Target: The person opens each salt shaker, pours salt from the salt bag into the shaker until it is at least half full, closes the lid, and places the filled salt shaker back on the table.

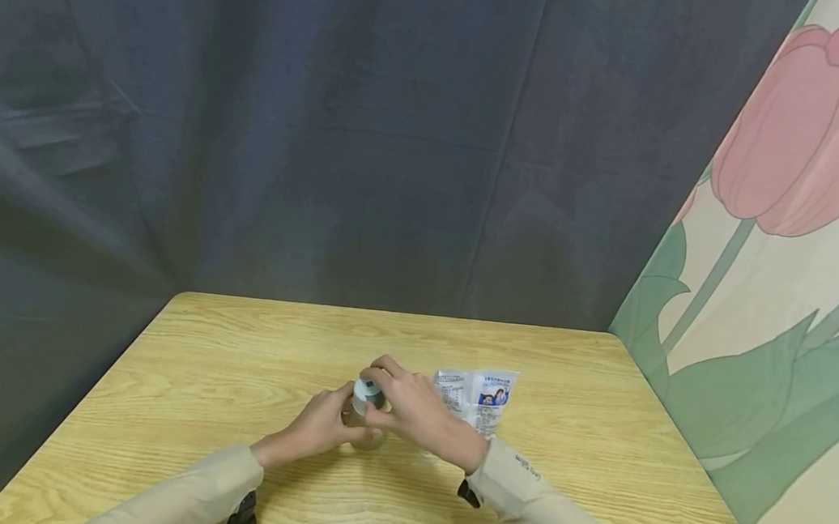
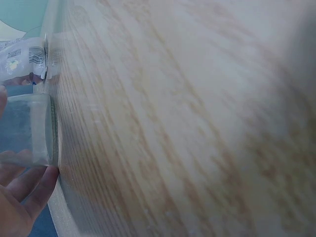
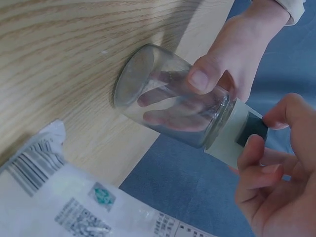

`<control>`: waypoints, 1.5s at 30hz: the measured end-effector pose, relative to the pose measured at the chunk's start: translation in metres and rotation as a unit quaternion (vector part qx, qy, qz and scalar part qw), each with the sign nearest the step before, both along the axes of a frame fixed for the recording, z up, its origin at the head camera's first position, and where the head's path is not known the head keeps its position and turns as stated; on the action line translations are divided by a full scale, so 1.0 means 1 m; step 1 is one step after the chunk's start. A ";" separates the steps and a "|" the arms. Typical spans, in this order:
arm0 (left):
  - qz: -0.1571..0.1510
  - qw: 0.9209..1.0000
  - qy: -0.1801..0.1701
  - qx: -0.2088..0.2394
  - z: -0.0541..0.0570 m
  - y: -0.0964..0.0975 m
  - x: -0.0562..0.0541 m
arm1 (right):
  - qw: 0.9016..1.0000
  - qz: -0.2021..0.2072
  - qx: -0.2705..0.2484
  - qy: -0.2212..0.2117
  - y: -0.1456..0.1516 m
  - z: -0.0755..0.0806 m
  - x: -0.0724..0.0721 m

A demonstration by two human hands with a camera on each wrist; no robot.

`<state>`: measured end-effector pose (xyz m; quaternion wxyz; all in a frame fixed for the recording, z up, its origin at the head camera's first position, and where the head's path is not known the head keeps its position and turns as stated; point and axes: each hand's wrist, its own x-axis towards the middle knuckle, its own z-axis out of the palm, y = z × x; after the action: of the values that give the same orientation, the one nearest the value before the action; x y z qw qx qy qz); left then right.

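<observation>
A clear glass jar (image 3: 140, 74) stands upright on the wooden table, its base on the tabletop. My left hand (image 1: 316, 424) grips the jar's side, thumb on one side and fingers around the other; these fingers show through the glass in the right wrist view. On the jar's mouth sits a pale green lid (image 3: 229, 133) with a dark square piece on top. My right hand (image 1: 419, 412) holds the lid from above between thumb and fingers. In the left wrist view, only the jar's lower part and some left fingers (image 2: 37, 195) appear.
Just right of the jar, a white printed plastic packet (image 1: 493, 401) lies on the table (image 1: 238, 355), partly behind my right hand. A dark curtain (image 1: 360, 168) hangs behind the table's far edge. A tulip-patterned cloth (image 1: 773, 319) covers the right side.
</observation>
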<state>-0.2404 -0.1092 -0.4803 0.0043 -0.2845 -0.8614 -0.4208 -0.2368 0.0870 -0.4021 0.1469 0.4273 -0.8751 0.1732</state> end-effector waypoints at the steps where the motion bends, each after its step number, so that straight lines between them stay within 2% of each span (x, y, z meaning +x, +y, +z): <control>1: 0.000 1.000 -0.001 0.000 0.000 0.000 0.000 | 1.000 0.002 0.000 0.000 0.000 0.000 0.000; 6: 0.002 1.000 0.003 0.000 -0.001 -0.001 -0.001 | 1.000 0.001 -0.007 -0.001 0.001 0.000 0.000; 16: 0.005 1.000 -0.018 -0.003 -0.001 0.000 -0.002 | 0.997 -0.066 -0.013 -0.027 -0.001 -0.003 -0.001; 21: 0.004 1.000 -0.017 -0.005 -0.001 0.001 -0.002 | 0.998 -0.063 -0.007 -0.012 -0.002 -0.001 0.000; 31: -0.001 1.000 0.000 -0.004 -0.002 0.000 -0.002 | 0.999 -0.029 -0.010 0.015 -0.002 0.000 -0.001; 36: -0.002 1.000 0.003 -0.005 -0.002 0.000 -0.002 | 0.999 -0.033 -0.006 -0.001 -0.001 -0.001 0.000; 41: 0.011 1.000 -0.006 -0.016 -0.002 0.001 -0.002 | 0.998 -0.060 -0.004 -0.035 -0.001 -0.003 0.000; 45: 0.014 1.000 -0.011 -0.018 -0.002 0.001 -0.002 | 0.997 -0.066 -0.005 -0.032 0.000 -0.004 0.000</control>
<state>-0.2422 -0.1081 -0.4820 -0.0042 -0.2676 -0.8727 -0.4084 -0.2368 0.0869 -0.4064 0.1318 0.3623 -0.9047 0.1813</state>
